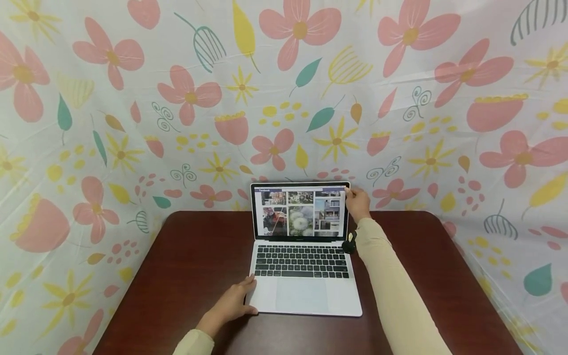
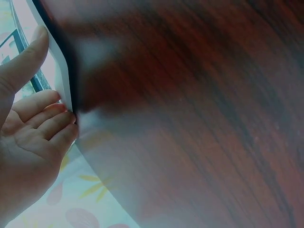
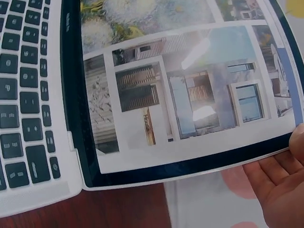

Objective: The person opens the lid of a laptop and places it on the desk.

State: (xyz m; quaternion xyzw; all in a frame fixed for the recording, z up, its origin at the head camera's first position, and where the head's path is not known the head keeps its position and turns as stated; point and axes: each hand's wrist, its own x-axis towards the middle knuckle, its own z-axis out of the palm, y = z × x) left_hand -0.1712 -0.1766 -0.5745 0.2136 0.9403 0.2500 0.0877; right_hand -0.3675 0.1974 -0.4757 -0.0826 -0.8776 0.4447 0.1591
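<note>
An open silver laptop [image 1: 301, 296] with black keys stands on the table; its lit screen [image 1: 299, 214] shows a web page of photos. My left hand [image 1: 232, 301] holds the front left corner of the base, thumb at the front edge and fingers along the left side. In the left wrist view, that hand [image 2: 35, 128] touches the thin edge of the laptop. My right hand [image 1: 358, 203] grips the upper right corner of the lid. The right wrist view shows the right hand [image 3: 280, 185] with its thumb at the screen's edge and its fingers behind the lid.
The dark red-brown wooden table [image 1: 199, 261] has rounded back corners. Behind it and at both sides hangs a white cloth [image 1: 284, 113] printed with flowers and leaves. A small black device [image 1: 349, 243] is on the right wrist, close to the laptop's right side.
</note>
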